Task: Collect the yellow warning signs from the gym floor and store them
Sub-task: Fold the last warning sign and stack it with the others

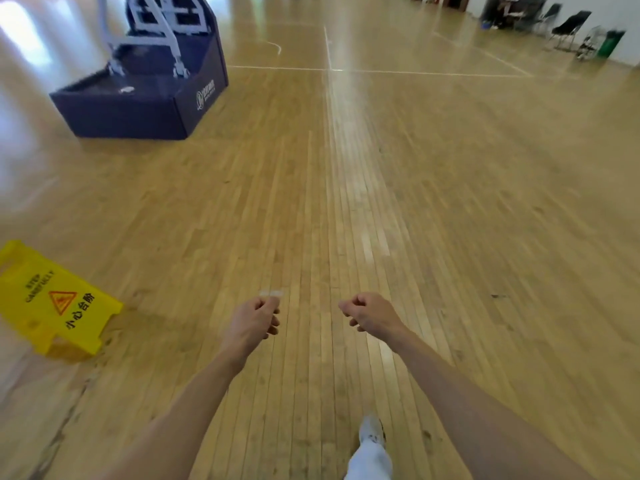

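Setting: I look down at a glossy wooden plank gym floor (346, 202) marked with thin white court lines.
Left hand: my left hand (254, 320) reaches forward on a bare forearm, its fingers (273, 322) curled loosely inward into a narrow, empty fist.
Right hand: my right hand (369, 311) reaches forward beside it, well apart from the left, fingers curled in the same narrow way and holding nothing.
Warning sign: a yellow plastic folding warning sign (55, 303) stands on the floor at the far left, well apart from my left hand; it carries a red triangle, the words "STEP CAREFULLY" and Chinese characters.
Hoop base: a dark navy padded basketball hoop base (145, 98) with a pale metal frame rises at the upper left, beyond the sign.
Background: black folding chairs (571, 26) and a green bin (611, 43) sit by the far right wall.
Foot: a white shoe (370, 429) and pale trouser leg show at the bottom edge.
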Available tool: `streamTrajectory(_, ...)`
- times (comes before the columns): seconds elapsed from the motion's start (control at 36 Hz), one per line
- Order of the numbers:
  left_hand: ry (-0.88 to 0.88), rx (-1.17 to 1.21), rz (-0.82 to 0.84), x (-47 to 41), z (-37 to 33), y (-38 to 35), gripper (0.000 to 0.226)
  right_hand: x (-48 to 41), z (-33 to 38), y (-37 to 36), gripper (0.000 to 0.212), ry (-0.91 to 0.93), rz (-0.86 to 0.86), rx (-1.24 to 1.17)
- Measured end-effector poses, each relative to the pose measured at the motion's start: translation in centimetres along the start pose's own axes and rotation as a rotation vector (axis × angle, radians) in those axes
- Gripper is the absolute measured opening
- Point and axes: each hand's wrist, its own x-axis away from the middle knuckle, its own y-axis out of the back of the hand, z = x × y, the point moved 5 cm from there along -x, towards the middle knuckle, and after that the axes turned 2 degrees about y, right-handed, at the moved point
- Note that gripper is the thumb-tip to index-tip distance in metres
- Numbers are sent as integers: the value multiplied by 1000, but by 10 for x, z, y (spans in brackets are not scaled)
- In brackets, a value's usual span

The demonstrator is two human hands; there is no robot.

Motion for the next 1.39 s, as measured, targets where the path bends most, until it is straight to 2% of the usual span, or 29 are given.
streamTrajectory(0.11, 51, -12, -48, -56, -15, -6, 33, -71, 4, 11, 46, 18, 70, 26)
streamTrajectory(0.22, 99, -6, -108, -123, -43, -15, 34, -155, 18, 29, 38, 48, 157, 43)
streamTrajectory(0.31, 130, -12, -129, -157, -66, -15, 35, -204, 32, 41, 47, 56, 185, 73)
streamTrajectory(0.39, 151, -31, -176, -192, -88, -7, 35, -250, 52, 47, 46, 86, 248, 127)
streamTrajectory(0.58, 260, 36, -303, -244, -86, 35, 29, -331, 107, 15, 50, 180, 395, 216)
streamTrajectory(0.75, 351, 142, -453, -270, -53, 102, 27, -382, 172, -70, 46, 281, 563, 352)
streamTrajectory(1.0, 384, 344, -680, -312, 14, 249, 25, -423, 294, -245, 59, 463, 741, 517)
streamTrajectory(1.19, 455, 421, -753, -320, 60, 364, 27, -433, 399, -371, 45, 532, 841, 577)
streamTrajectory(1.39, 483, 456, -821, -334, 87, 457, 28, -451, 472, -464, 46, 639, 917, 603)
